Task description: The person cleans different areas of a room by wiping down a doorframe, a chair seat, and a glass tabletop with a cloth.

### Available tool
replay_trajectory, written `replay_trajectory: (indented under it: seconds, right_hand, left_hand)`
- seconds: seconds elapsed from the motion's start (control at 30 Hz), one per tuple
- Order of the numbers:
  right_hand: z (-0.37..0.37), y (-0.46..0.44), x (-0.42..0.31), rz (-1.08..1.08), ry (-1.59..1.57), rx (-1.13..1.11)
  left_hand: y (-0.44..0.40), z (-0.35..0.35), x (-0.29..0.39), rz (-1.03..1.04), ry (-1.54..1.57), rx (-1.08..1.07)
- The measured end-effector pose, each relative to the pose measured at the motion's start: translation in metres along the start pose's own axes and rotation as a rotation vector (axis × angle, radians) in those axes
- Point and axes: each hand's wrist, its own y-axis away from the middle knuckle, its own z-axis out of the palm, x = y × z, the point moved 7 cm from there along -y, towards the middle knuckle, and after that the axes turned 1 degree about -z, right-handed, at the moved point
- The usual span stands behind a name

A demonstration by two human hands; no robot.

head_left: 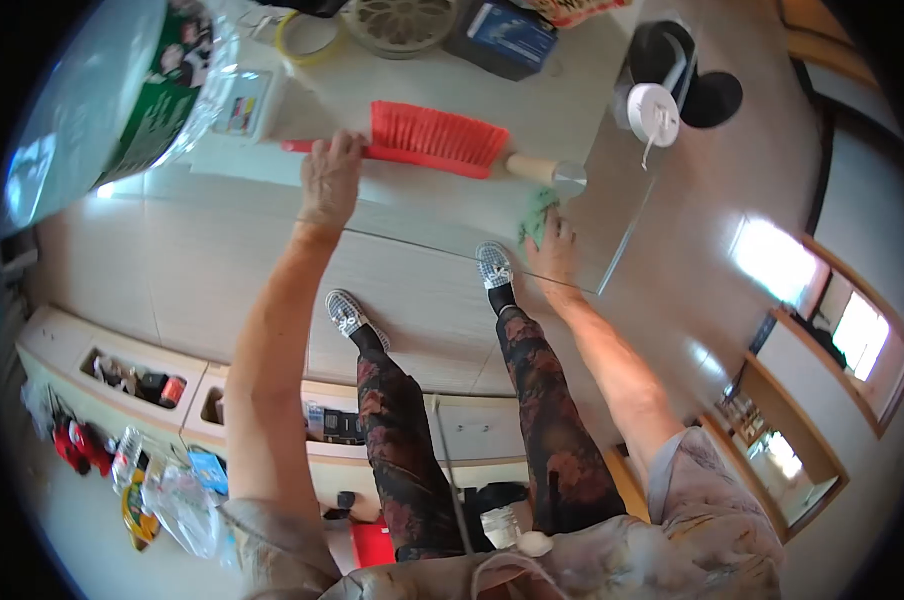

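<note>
A red bristle brush (pixel 437 140) lies on the glass-topped table, bristles facing the far side. My left hand (pixel 330 185) is closed around its red handle near the left end. My right hand (pixel 554 248) is closed on a crumpled green cloth (pixel 539 218) and presses it to the tabletop near the front right corner. Just beyond the cloth, close to the brush's right end, lies a light wooden handle (pixel 528 167) with a round shiny metal end (pixel 570 179). Some fingers of both hands are hidden from view.
A large clear plastic bottle (pixel 82 110) with a green label stands at left, beside a small white box (pixel 244 105). Yellow tape (pixel 308 37), a round patterned lid (pixel 400 22) and a blue box (pixel 507 38) sit at the back. A white reel (pixel 654 112) is at right.
</note>
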Motion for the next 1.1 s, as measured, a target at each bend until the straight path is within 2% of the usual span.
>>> replay_trajectory:
  seconds: [0.07,0.17,0.23,0.3,0.33,0.37,0.47,0.5,0.57,0.63,0.67,0.7,0.73,0.8,0.83,0.93,1.03,1.1]
  right_hand:
    - [0.000,0.004,-0.012,0.028,-0.084,0.030]
    - [0.005,0.008,-0.030,0.031,-0.220,0.074]
    - [0.011,0.006,-0.043,0.063,-0.358,0.099]
    - [0.013,0.003,-0.060,0.080,-0.445,0.159]
    - [0.013,0.003,-0.070,0.089,-0.487,0.185]
    - [0.009,0.002,-0.082,0.081,-0.515,0.193]
    - [-0.006,-0.012,-0.126,-0.096,-0.555,0.337]
    - [-0.016,-0.021,-0.137,-0.103,-0.602,0.310]
    - [-0.035,-0.048,-0.140,0.007,-0.583,0.478]
    - [-0.035,-0.076,-0.140,0.172,-0.624,0.635]
    - [-0.027,-0.094,-0.150,0.238,-0.510,0.587]
    - [-0.019,-0.109,-0.160,0.305,-0.396,0.532]
    - [-0.010,-0.120,-0.167,0.375,-0.282,0.467]
    - [-0.007,-0.146,-0.181,0.389,-0.302,0.445]
    - [-0.005,-0.151,-0.189,0.391,-0.310,0.432]
    - [-0.001,-0.144,-0.250,0.045,-0.258,0.342]
    - [0.000,-0.122,-0.303,-0.263,-0.421,0.332]
    - [0.007,-0.114,-0.333,-0.435,-0.384,0.274]
  left_hand:
    - [-0.006,-0.002,0.002,0.012,0.044,-0.018]
    - [0.003,0.011,-0.006,0.177,-0.029,-0.080]
    - [0.027,0.001,-0.007,0.279,0.062,-0.048]
    - [0.063,-0.018,-0.014,0.265,0.179,0.031]
    - [0.082,-0.023,-0.020,0.180,0.171,-0.084]
    - [0.109,-0.026,-0.028,0.164,0.157,-0.016]
    - [0.179,-0.038,-0.039,-0.022,0.280,-0.112]
    - [0.204,-0.042,-0.038,-0.090,0.341,-0.038]
    - [0.244,-0.053,-0.023,-0.194,0.343,-0.035]
    - [0.274,-0.058,-0.004,-0.388,0.419,-0.086]
    - [0.289,-0.056,0.003,-0.402,0.407,-0.064]
    - [0.301,-0.054,0.011,-0.522,0.401,-0.076]
    - [0.308,-0.052,0.018,-0.557,0.407,-0.063]
    - [0.320,-0.047,0.027,-0.632,0.502,0.056]
    - [0.324,-0.043,0.029,-0.682,0.505,0.024]
    - [0.328,-0.038,0.027,-0.784,0.529,0.003]
    - [0.329,-0.041,0.021,-0.858,0.556,0.013]
    - [0.340,-0.037,0.015,-0.943,0.588,0.000]
